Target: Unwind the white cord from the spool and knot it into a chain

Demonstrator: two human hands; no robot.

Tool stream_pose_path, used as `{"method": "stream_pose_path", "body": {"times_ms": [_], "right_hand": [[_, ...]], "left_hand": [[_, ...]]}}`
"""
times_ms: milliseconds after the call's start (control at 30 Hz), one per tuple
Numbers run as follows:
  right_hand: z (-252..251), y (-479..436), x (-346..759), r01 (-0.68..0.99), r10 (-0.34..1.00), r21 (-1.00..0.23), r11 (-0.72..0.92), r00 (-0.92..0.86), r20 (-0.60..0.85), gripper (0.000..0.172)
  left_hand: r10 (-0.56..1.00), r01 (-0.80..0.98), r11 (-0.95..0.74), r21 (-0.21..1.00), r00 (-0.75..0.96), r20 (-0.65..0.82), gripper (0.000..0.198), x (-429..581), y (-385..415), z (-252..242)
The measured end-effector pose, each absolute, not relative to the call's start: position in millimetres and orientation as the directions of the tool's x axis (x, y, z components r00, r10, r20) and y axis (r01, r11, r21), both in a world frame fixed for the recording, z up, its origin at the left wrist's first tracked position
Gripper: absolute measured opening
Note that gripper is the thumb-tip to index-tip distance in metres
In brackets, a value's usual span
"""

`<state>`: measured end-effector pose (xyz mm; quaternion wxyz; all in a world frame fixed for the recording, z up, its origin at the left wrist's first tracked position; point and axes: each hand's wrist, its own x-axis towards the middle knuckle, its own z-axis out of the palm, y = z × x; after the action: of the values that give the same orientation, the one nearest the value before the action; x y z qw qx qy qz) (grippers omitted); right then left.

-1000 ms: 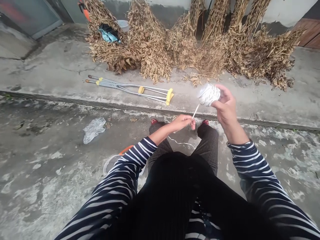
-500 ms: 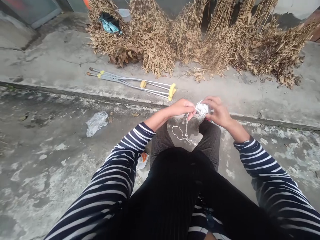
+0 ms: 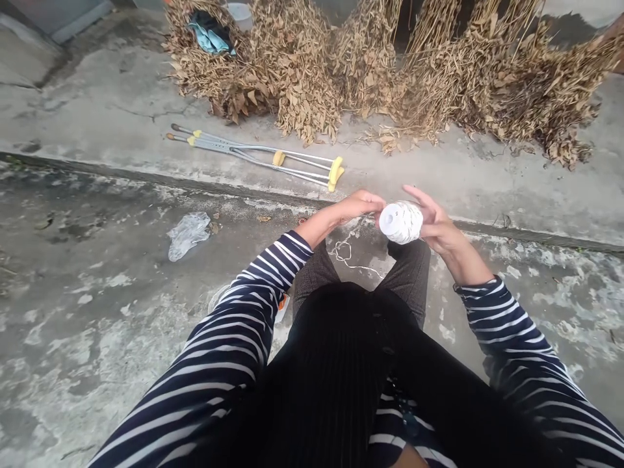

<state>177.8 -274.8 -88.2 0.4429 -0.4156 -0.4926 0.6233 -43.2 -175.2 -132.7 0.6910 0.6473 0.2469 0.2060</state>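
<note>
A spool of white string (image 3: pixel 408 222) is tilted so that its round white end and centre hole face left and toward me. My right hand (image 3: pixel 436 227) holds it from the right, index finger stretched out above and the other fingers partly hidden behind it. My left hand (image 3: pixel 361 205) is closed in a pinch at the spool's left side, on the string; its fingertips are partly covered by the spool. Below, between my legs, a loose length of the white string (image 3: pixel 361 266) lies looped on the concrete.
A pair of crutches (image 3: pixel 253 156) with yellow pads lies on the raised concrete ledge (image 3: pixel 121 143). Dried plant bundles (image 3: pixel 302 71) lean along the back, with a blue and black cloth (image 3: pixel 210 36) on them. A crumpled clear plastic bag (image 3: pixel 189 235) lies on the lower ground at left.
The spool has turned so its flat end shows toward me, and it sits slightly lower. My right hand has shifted from over its top to its right side. The left hand stays close beside it.
</note>
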Motion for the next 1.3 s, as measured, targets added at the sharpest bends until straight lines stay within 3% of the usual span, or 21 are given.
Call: {"method": "stream_pose_path", "body": {"times_ms": [167,267,400,533,667,733,833,933,1000,1133,1300], "right_hand": [[-82.6,-266.2,181.5,-0.064,0.995,-0.996,0.067,-0.074,0.071,0.064],[-85.5,-250.6,186.0,0.014,0.986,-0.986,0.163,0.043,0.164,0.068],[-99.2,-227.1,186.9,0.294,0.955,-0.936,0.191,0.166,0.247,0.069],[-107.4,-217.0,188.9,0.733,0.887,-0.652,0.194,0.153,0.436,0.065],[-109.8,-223.1,193.0,0.861,0.903,-0.425,0.281,-0.087,0.421,0.059],[-110.2,-228.2,194.0,0.853,0.926,-0.409,0.324,-0.199,0.319,0.058],[-106.7,-234.3,194.6,0.813,0.947,-0.496,0.306,-0.310,0.077,0.058],[-96.3,-239.5,195.2,0.695,0.872,-0.705,0.145,-0.427,-0.241,0.051],[-88.0,-244.4,195.5,0.536,0.773,-0.843,-0.046,-0.515,-0.370,0.050],[-80.2,-257.6,193.6,0.224,0.746,-0.908,-0.354,-0.519,-0.418,0.055],[-89.5,-270.6,185.4,0.049,0.830,-0.922,-0.383,-0.419,-0.367,0.056]], "left_hand": [[0.536,0.001,0.093,0.996,0.843,-0.051,0.032,-44.1,-186.9,-140.7],[0.517,0.002,0.101,0.995,0.854,-0.054,0.032,-43.3,-194.8,-140.5],[0.519,-0.022,0.110,0.994,0.854,-0.038,0.027,-40.3,-202.4,-137.4],[0.481,-0.002,0.141,0.990,0.874,-0.067,0.023,-41.0,-204.0,-127.6],[0.501,0.000,0.105,0.994,0.864,-0.052,0.025,-47.2,-196.8,-116.8],[0.509,0.025,0.065,0.998,0.859,-0.055,0.027,-51.2,-191.3,-113.8],[0.484,0.066,0.015,0.998,0.872,-0.065,0.028,-55.6,-184.1,-112.5],[0.462,0.080,-0.009,0.997,0.885,-0.067,0.028,-57.1,-180.8,-111.5],[0.458,0.081,-0.013,0.997,0.887,-0.066,0.029,-57.1,-180.5,-111.1],[0.474,0.046,0.022,0.999,0.879,-0.051,0.030,-57.3,-181.3,-117.5],[0.509,0.006,0.106,0.994,0.859,-0.059,0.026,-58.0,-182.1,-133.8]]}}
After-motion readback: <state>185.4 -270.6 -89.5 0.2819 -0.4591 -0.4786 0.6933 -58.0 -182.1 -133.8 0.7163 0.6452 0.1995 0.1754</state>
